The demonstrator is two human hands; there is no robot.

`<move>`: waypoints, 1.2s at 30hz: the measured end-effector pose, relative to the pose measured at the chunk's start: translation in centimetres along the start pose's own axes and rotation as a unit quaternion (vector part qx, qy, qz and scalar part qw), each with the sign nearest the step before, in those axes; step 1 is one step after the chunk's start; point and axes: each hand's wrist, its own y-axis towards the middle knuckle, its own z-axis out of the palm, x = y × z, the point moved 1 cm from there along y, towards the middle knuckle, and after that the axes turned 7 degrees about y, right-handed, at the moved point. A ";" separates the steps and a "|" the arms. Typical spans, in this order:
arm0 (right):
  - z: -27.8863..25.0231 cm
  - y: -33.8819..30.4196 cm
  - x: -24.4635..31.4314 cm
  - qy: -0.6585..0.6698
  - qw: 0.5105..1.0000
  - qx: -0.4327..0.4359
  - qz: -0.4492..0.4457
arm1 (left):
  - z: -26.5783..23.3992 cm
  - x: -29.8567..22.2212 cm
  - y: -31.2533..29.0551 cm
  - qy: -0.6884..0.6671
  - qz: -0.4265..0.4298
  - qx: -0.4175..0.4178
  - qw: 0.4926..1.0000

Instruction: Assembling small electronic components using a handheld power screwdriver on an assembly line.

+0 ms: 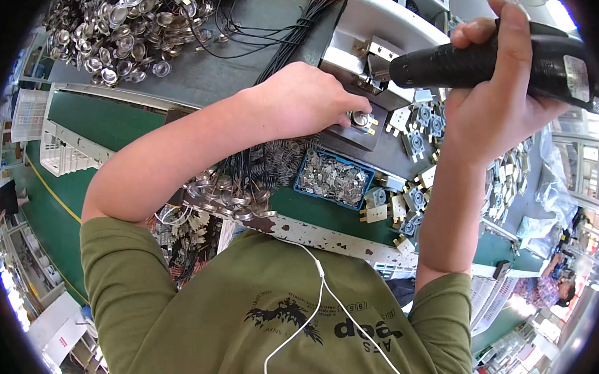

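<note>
Left hand (303,100): curled narrow, fingertips pinching a small round metal part (361,119) down on the dark fixture block (355,132).
Right hand (497,95): wrapped tight around a black driver (492,62), its tip just above the part.
Part: sits near the bench's far edge; likely light, stiff, smooth and slippery, with thin tabs that could bend, so best held by its rim.
Driver: looks heavier and rigid; its textured barrel gives the grip.
Nearby: blue tray (333,180) of metal bits at the near edge; pile of discs (116,32) at the far left corner.
</note>
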 end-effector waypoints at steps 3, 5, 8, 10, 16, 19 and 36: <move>-0.6 0.3 -0.5 0.013 1.000 0.021 -0.009 | -0.3 0.0 0.1 -0.005 0.000 0.011 1.000; -1.0 0.6 -1.0 0.026 0.999 0.041 -0.014 | -0.3 0.0 0.0 -0.004 0.001 0.008 1.000; -1.5 1.0 -1.7 0.045 0.996 0.072 -0.022 | -0.4 0.0 0.1 -0.007 -0.001 0.009 1.000; -1.6 1.3 -2.2 0.057 0.994 0.091 -0.026 | -0.4 0.0 0.1 -0.009 -0.004 0.013 1.000; -0.4 1.5 -2.5 0.080 0.986 0.123 -0.085 | -0.5 -0.1 0.2 -0.017 -0.004 0.013 1.000; 0.9 0.1 -1.7 0.090 0.984 0.095 -0.121 | -0.7 -0.2 -0.1 -0.015 -0.003 0.007 1.000; -3.7 -0.7 -1.0 0.012 0.991 0.130 -0.030 | 0.1 0.2 0.0 0.008 -0.004 -0.016 1.000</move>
